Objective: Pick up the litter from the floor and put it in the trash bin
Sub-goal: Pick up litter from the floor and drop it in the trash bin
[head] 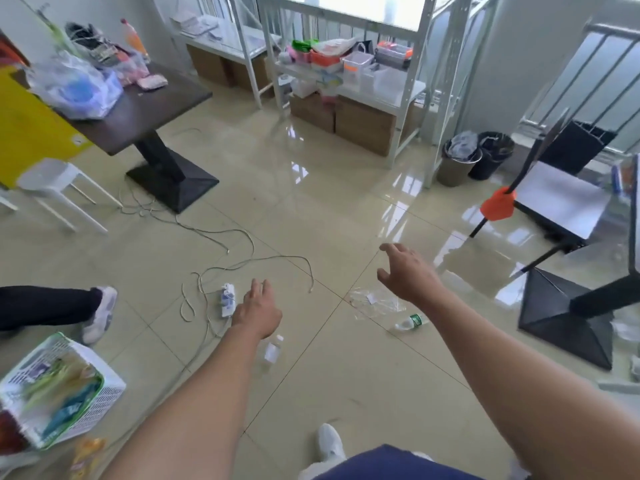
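Tiled floor [311,209], green-labelled bottle [410,322] (on its side), left grip [258,306] and right grip [405,271] above, both apart, empty.

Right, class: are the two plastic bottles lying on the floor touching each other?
Apart. The head view shows a wide stretch of bare floor tile between the clear bottle and the green-labelled bottle.

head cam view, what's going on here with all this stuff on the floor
A person reaches over the tiled floor with both hands open and empty. The left hand is near a white carton and a clear bottle; the right hand is above a clear plastic wrapper and a green-labelled bottle. All the litter lies on the floor, and the trash bins stand far off by the shelving.
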